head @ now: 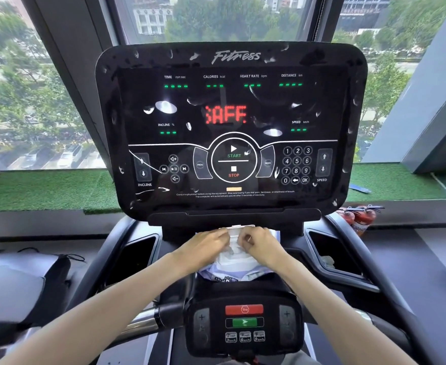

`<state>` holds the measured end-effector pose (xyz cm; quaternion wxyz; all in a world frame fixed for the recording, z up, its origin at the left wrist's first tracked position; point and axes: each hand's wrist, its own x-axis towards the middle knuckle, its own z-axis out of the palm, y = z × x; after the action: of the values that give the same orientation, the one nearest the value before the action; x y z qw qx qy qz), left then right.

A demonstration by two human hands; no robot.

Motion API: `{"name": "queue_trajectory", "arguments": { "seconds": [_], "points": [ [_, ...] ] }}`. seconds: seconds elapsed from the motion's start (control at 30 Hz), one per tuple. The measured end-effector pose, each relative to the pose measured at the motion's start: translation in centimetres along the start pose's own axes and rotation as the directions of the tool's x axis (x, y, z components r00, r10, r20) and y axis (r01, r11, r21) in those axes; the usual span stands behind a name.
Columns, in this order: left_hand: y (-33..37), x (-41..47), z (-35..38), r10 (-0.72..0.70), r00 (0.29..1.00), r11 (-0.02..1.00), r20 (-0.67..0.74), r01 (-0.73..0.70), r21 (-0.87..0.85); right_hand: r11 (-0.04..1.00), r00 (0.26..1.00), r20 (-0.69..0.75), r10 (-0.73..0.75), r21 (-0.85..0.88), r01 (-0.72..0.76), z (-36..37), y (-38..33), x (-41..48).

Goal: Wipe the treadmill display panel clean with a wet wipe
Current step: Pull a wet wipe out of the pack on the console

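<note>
Wet wipe pack (231, 263), held in both hands on the console ledge below the treadmill display panel (232, 127).

The hands cover most of the pack. Its printed lower end is blurred and unreadable, and whether a wipe is drawn out cannot be told. The left hand (206, 245) grips the pack's left side, fingers curled against the white flap (239, 228). The right hand (260, 245) grips the right side, thumb and forefinger pinched at the opening. The panel stands just beyond the hands, apart from them, lit, with pale smears across glass and frame. An open side pocket (135, 256) lies on each side of the pack; the lower control pad (244, 322) sits between the forearms.
</note>
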<state>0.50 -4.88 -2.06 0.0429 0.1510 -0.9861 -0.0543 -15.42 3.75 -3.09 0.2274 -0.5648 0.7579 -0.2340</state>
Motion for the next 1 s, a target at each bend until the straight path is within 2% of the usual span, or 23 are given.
{"name": "queue_trajectory", "arguments": {
  "seconds": [0.07, 0.17, 0.3, 0.47, 0.6, 0.73, 0.83, 0.93, 1.0],
  "points": [
    [-0.1, 0.2, 0.7, -0.003, 0.999, 0.998, -0.043, 0.001, -0.059, 0.999, 1.0, 0.024, -0.013, -0.03, 0.013, 0.4, -0.3, -0.1],
    [0.2, 0.5, 1.2, -0.109, 0.993, 0.969, -0.037, 0.098, -0.228, 0.996, 1.0, -0.011, 0.017, -0.083, -0.017, 0.7, -0.5, 0.0],
    [1.5, 0.8, 0.2, -0.246, 0.969, 0.853, -0.009, 0.213, -0.477, 0.999, 0.997, -0.051, 0.051, -0.015, -0.051, 0.3, -0.4, -0.1],
    [3.4, 1.5, 0.4, -0.324, 0.944, 0.92, -0.055, 0.301, -0.251, 0.998, 0.996, -0.069, 0.048, 0.043, -0.045, 0.3, 0.0, -0.2],
    [4.1, 1.7, 0.6, -0.389, 0.92, 0.887, -0.051, 0.359, -0.292, 0.998, 0.996, -0.088, 0.023, 0.06, -0.017, 0.0, -0.2, -0.5],
    [3.7, 1.2, 0.4, -0.394, 0.916, 0.883, -0.073, 0.355, -0.307, 0.995, 0.994, -0.099, 0.039, 0.099, -0.029, -0.2, 0.2, -0.9],
    [2.6, 0.2, 0.5, -0.406, 0.91, 0.89, -0.086, 0.371, -0.266, 0.963, 0.984, -0.121, 0.128, 0.253, -0.094, -0.7, 0.7, -1.1],
    [2.0, -0.4, 0.5, -0.379, 0.925, 0.899, -0.04, 0.358, -0.252, 0.87, 0.985, -0.032, 0.167, 0.475, -0.133, -0.8, 0.3, -1.4],
    [2.0, -0.4, 0.7, -0.341, 0.94, 0.909, -0.019, 0.325, -0.26, 0.838, 0.987, 0.0, 0.164, 0.527, -0.139, -0.6, -0.1, -1.4]
  ]
}}
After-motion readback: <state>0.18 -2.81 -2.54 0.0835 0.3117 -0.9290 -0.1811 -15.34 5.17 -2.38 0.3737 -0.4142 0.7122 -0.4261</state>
